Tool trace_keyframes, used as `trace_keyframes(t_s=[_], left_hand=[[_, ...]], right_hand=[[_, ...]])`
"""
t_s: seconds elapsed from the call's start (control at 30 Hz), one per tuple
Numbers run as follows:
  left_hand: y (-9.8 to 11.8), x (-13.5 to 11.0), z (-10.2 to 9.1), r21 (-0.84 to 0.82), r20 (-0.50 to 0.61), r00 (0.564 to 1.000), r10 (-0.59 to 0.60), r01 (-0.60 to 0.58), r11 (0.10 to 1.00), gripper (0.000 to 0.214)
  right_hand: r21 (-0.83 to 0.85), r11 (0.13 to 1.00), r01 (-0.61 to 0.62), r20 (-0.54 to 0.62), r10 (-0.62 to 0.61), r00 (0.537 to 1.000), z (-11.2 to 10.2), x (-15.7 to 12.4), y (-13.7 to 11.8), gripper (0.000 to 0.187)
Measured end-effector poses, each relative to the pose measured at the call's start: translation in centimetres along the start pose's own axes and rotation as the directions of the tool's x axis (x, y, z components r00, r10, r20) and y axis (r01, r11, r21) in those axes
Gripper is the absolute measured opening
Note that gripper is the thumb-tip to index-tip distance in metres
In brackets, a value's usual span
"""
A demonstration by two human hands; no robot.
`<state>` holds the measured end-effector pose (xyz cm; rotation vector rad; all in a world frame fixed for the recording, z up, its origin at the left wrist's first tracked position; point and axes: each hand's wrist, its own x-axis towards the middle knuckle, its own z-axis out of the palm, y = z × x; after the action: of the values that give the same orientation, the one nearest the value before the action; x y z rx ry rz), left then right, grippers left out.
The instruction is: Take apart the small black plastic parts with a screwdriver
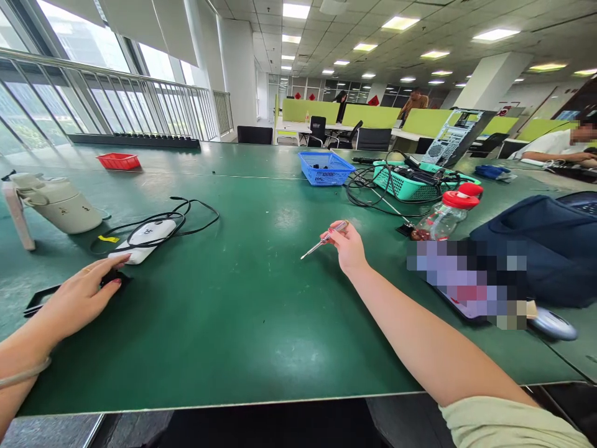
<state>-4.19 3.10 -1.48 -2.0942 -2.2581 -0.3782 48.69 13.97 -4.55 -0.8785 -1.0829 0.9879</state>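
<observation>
A slim screwdriver (317,246) is held over the green counter (261,348) in the closed right hand (349,247), while a black object (114,278) is partly covered by the half-curled left hand (81,295) near a white device (150,234); whether it is gripped cannot be told.

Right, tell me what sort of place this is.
Most likely an open-plan office: yellow-green desk partitions and black office chairs stand in the background, under rows of ceiling lights.
</observation>
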Motion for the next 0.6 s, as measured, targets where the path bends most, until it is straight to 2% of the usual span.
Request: trace_keyframes(t_s=[0.2,0.47,0.6], left_hand=[[-2.7,0.6,0.5,-0.225,0.038,0.999,-0.003,0.012,0.974,0.074],[-3.0,0.4,-0.1,-0.079,-0.025,0.993,-0.118,0.116,0.99,0.067],[-3.8,0.4,0.1,-0.089,-0.079,0.993,-0.091,0.084,0.993,0.066]], right_hand=[[-0.001,1.0,0.001,0.007,-0.001,1.0,0.0,0.1,0.0,0.033],[-0.009,1.0,-0.012,0.005,0.012,1.0,0.0,0.0,-0.2,0.031],[-0.014,1.0,-0.014,-0.005,0.014,1.0,0.0,0.0,-0.2,0.032]])
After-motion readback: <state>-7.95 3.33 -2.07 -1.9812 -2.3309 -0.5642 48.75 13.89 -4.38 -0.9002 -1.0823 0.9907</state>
